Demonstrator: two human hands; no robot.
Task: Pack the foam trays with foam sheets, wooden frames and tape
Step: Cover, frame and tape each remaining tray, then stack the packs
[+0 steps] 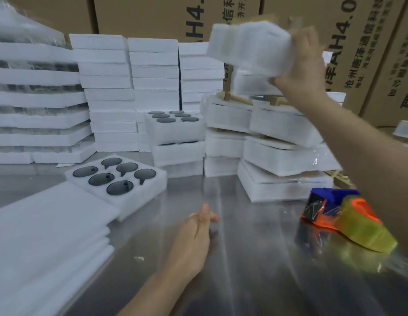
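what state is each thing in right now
right hand: raised, grips foam bundle
foam bundle: held in the air, blurred
left hand: over table, holds nothing
open tray: uncovered, six dark discs in pockets
tape dispenser: lying on table, untouched
foam sheets: stacked flat

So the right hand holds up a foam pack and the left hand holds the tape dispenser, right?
No: the head view shows the tape dispenser lying on the table, the left hand holding nothing. The right hand does hold up the foam pack.
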